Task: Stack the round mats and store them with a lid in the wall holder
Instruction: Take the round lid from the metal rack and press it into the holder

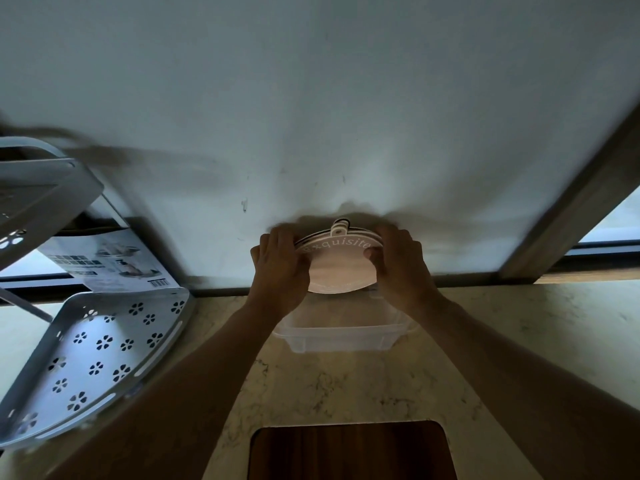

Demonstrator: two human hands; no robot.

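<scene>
A stack of round mats [341, 271] is held up against the white wall, low down near the counter. The front mat is pale pink with the word "Exquisite" along its top rim, and dark-edged mats show behind it. Their hanging tabs [340, 227] stick up at the top. My left hand [282, 263] grips the stack's left edge and my right hand [398, 261] grips its right edge. Just below the stack, a clear plastic holder [343, 336] juts out over the counter. The stack's lower edge sits at the holder's opening. No separate lid is visible.
A white perforated corner shelf rack [104, 344] stands at the left with a printed cardboard sheet [110, 261] behind it. The marble counter [519, 341] runs below, with a dark wooden cut-out [349, 452] at the near edge. A wooden window frame [571, 202] slants at the right.
</scene>
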